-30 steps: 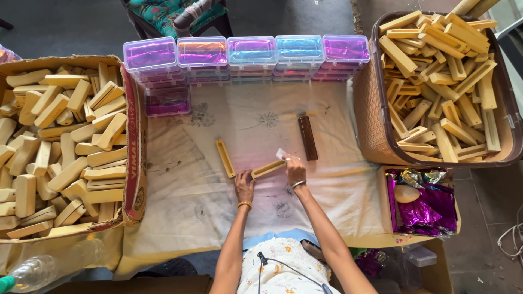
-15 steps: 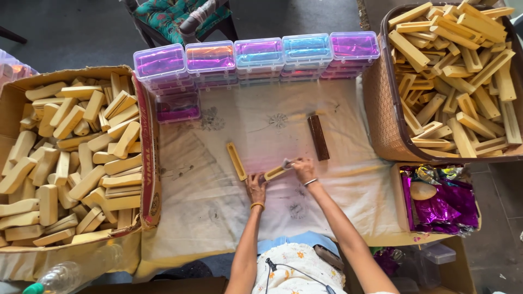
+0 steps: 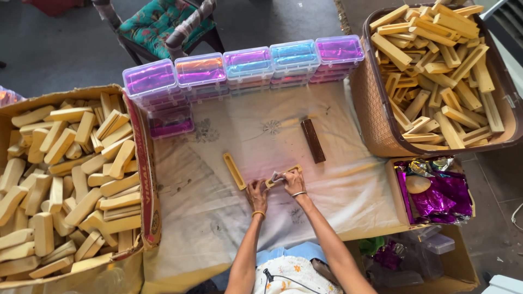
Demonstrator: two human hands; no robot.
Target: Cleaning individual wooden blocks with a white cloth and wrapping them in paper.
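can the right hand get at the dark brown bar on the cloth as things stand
Probably yes: the dark brown bar lies bare on the cloth just beyond the right hand, nothing between, though that hand grips a wooden tray.

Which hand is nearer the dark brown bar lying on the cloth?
Right. The right hand sits just below-left of the dark brown bar, apart from it; the left hand lies farther left and lower.

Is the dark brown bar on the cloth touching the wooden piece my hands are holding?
Apart. The head view shows the dark brown bar lying alone, with bare cloth between it and the wooden piece.
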